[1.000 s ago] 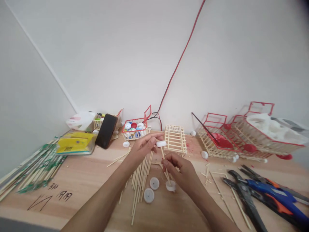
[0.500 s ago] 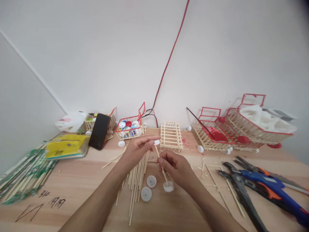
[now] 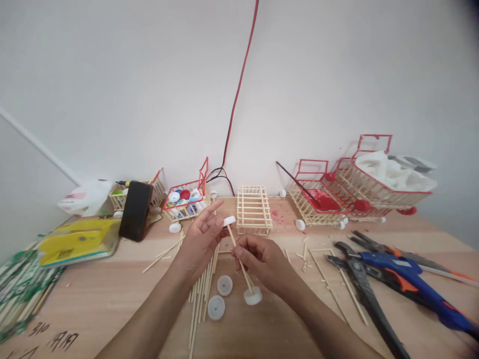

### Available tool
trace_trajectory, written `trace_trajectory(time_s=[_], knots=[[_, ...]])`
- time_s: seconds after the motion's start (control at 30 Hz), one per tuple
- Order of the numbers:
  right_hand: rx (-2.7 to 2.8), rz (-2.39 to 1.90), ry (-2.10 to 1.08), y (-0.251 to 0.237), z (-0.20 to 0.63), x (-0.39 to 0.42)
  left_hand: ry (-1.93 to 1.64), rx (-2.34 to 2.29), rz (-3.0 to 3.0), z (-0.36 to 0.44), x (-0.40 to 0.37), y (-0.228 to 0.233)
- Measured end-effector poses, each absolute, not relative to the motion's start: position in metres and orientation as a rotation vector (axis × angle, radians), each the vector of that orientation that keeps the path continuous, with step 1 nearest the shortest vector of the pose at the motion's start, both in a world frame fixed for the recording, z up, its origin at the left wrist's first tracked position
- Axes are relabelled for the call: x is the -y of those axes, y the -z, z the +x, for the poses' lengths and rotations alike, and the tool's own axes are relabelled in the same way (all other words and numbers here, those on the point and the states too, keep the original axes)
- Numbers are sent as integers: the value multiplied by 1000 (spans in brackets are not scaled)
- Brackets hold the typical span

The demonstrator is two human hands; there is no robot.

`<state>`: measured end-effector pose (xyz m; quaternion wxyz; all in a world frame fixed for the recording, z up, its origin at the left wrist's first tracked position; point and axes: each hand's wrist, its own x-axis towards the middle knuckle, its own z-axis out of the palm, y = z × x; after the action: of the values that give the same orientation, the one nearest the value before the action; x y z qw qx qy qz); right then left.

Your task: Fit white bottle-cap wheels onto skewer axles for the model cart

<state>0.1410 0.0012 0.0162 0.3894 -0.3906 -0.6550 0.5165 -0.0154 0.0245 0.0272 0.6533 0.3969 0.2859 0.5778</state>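
Four white caps (image 3: 224, 285), two hands (image 3: 262, 259).

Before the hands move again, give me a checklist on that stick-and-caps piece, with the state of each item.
1. Right hand pinches the wooden stick near its middle: ok.
2. Left hand fingertips on the upper white cap: ok.
3. Lower white cap sits on the stick's bottom end, resting on the table: ok.
4. Upper cap seated square on the stick: cannot tell.
5. Two loose white caps lie within reach left of the piece: ok.
6. Bench around the hands free of clutter: not ok, loose sticks lie under the left wrist.
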Motion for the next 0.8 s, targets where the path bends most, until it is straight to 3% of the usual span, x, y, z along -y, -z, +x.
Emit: trace_trajectory(time_s=[0.43, 0.8], knots=[[1686, -1025, -1277, -17, 143, 0, -1270, -617, 805, -20, -22, -34], [1608, -1020, -1240, -20, 149, -1, -1261, -829, 673, -28, -35, -11]])
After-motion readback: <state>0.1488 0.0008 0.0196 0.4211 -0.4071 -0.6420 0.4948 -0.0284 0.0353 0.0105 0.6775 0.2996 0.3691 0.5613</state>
